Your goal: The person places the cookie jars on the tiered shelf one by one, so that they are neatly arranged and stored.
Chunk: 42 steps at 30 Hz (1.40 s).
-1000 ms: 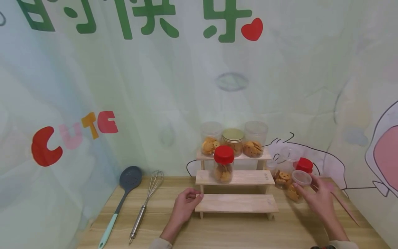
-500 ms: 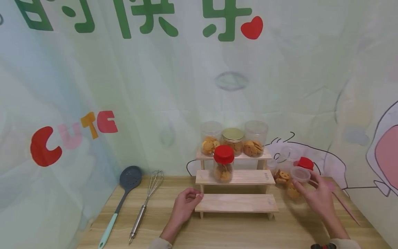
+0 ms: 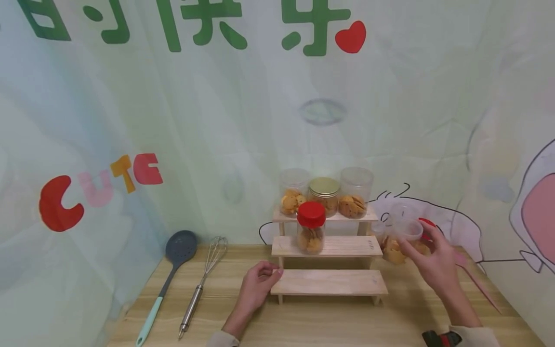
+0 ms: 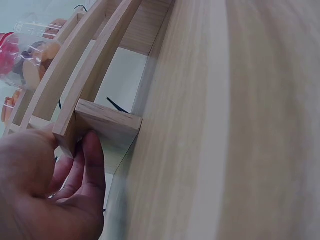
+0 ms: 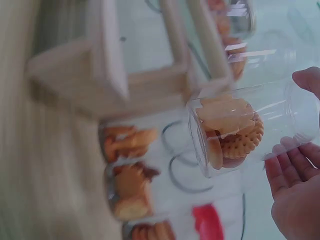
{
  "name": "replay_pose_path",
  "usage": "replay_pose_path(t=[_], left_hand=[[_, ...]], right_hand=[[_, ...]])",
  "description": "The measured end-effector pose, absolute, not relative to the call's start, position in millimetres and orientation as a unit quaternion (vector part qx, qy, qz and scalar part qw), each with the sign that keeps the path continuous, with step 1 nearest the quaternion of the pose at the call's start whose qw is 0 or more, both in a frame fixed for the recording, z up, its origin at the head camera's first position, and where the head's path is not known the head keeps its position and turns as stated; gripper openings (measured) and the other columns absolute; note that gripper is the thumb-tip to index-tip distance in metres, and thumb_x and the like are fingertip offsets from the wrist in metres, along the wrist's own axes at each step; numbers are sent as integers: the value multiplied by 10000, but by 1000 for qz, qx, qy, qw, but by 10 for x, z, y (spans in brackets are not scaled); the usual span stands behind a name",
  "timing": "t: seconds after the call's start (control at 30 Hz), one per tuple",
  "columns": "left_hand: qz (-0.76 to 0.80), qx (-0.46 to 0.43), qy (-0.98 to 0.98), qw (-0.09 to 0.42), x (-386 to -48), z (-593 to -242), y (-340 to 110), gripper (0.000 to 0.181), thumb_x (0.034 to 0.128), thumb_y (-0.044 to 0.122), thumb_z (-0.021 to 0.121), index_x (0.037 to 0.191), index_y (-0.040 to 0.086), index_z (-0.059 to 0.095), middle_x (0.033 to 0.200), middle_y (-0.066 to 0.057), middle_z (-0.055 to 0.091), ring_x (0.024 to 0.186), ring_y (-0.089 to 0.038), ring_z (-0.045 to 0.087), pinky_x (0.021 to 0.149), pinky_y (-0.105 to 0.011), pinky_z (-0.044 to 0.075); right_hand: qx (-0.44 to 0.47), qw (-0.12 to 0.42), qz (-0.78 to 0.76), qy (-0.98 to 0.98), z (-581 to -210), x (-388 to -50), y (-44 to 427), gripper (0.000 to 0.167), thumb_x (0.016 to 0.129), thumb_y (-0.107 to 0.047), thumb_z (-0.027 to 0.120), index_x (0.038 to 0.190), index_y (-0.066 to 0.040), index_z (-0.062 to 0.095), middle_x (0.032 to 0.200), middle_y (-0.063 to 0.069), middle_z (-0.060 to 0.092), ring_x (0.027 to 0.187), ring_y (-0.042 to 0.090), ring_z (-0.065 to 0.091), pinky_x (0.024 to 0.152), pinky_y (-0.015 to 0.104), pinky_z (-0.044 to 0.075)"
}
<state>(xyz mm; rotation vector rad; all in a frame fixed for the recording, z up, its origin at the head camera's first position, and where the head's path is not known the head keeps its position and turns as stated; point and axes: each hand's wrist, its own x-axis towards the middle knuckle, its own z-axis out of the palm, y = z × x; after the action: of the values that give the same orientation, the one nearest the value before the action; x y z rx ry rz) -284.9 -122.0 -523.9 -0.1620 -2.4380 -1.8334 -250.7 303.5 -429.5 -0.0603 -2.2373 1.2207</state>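
In the head view a three-step wooden rack (image 3: 329, 282) stands on the table. My left hand (image 3: 257, 289) pinches the left end of its lowest step; the left wrist view shows my fingers (image 4: 93, 162) curled at the rack's end board (image 4: 107, 120). My right hand (image 3: 438, 262) holds a clear-lidded jar (image 3: 409, 230) near its top, right of the rack. In the right wrist view this jar (image 5: 235, 130) has round biscuits inside and is clear of the table. A red-lidded jar (image 3: 311, 229) stands on the middle step, left of its centre.
On the top step are a gold-lidded jar (image 3: 324, 195) and two clear jars. More cookie jars (image 3: 393, 250) stand right of the rack, one red-lidded, partly behind my right hand. A slotted ladle (image 3: 181, 246), a whisk (image 3: 197, 299) and a pink pointed object (image 3: 479, 286) lie on the table (image 3: 329, 327).
My right hand has lifted the clear-lidded jar and moved it left and up, towards the rack. My left hand stays at the lowest step.
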Motion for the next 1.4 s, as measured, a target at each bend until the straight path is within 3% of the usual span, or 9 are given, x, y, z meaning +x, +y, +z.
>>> replay_pose_path(t=[0.1,0.27,0.43,0.7,0.97,1.1,1.23,1.3,1.4], left_hand=[[-599,-54,-797,47,-2848,-5236,-1225,294,976,257,814,1108,5,741,1058,-148,734,935,-174,724,779,-212,569],[-602,-54,-796,45,-2845,-5238,-1224,293,979,259,811,1110,8,739,1061,-144,731,925,-163,719,773,-213,565],[-608,-51,-791,42,-2838,-5236,-1219,298,980,261,811,1114,7,737,1059,-142,722,916,-160,710,760,-218,559],[-613,-54,-787,42,-2835,-5229,-1224,293,985,254,808,1113,2,734,1051,-142,720,917,-165,714,760,-216,560],[-616,-54,-785,40,-2836,-5248,-1221,304,986,266,809,1125,7,731,1062,-137,730,926,-164,719,759,-218,562],[-619,-56,-782,41,-2839,-5262,-1221,297,987,260,809,1124,7,732,1062,-134,733,921,-158,715,754,-216,560],[-618,-58,-783,42,-2846,-5269,-1222,295,986,257,810,1123,8,732,1054,-133,735,907,-152,712,744,-215,559],[-615,-57,-785,43,-2847,-5271,-1223,297,987,264,810,1124,13,733,1056,-130,734,910,-150,709,750,-214,558],[-611,-57,-788,47,-2849,-5267,-1221,301,986,268,810,1128,14,734,1067,-125,727,924,-154,707,759,-214,558]], right_hand=[[-4,311,472,-825,-4213,-2472,2934,720,938,-216,874,1561,-83,538,1387,76,615,1125,-70,533,917,35,427],[22,337,480,-810,-4063,-2423,2766,710,898,-117,895,1534,-120,581,1325,-30,616,1118,-66,573,914,32,431],[60,312,480,-817,-3994,-2463,2573,705,933,-175,875,1561,-160,555,1425,72,628,1166,-99,564,879,38,504],[88,261,512,-813,-4057,-2668,2230,667,962,-275,851,1545,-147,554,1477,95,618,1297,289,632,924,115,535],[84,244,526,-810,-4151,-2859,1984,702,929,-362,883,1520,-149,568,1443,86,630,1309,322,643,940,87,508],[82,254,523,-810,-4176,-2937,1926,714,916,-362,897,1512,-132,579,1420,91,645,1285,319,674,1042,287,591],[77,269,515,-810,-4203,-2992,1889,720,912,-378,898,1511,-131,585,1408,91,649,1271,313,685,1071,483,577],[73,275,511,-811,-4210,-3002,1878,720,907,-382,901,1506,-136,588,1405,85,649,1276,302,680,1067,459,585],[73,281,506,-813,-4206,-3005,1870,727,899,-382,908,1505,-139,588,1401,76,652,1281,273,671,1037,259,585]])
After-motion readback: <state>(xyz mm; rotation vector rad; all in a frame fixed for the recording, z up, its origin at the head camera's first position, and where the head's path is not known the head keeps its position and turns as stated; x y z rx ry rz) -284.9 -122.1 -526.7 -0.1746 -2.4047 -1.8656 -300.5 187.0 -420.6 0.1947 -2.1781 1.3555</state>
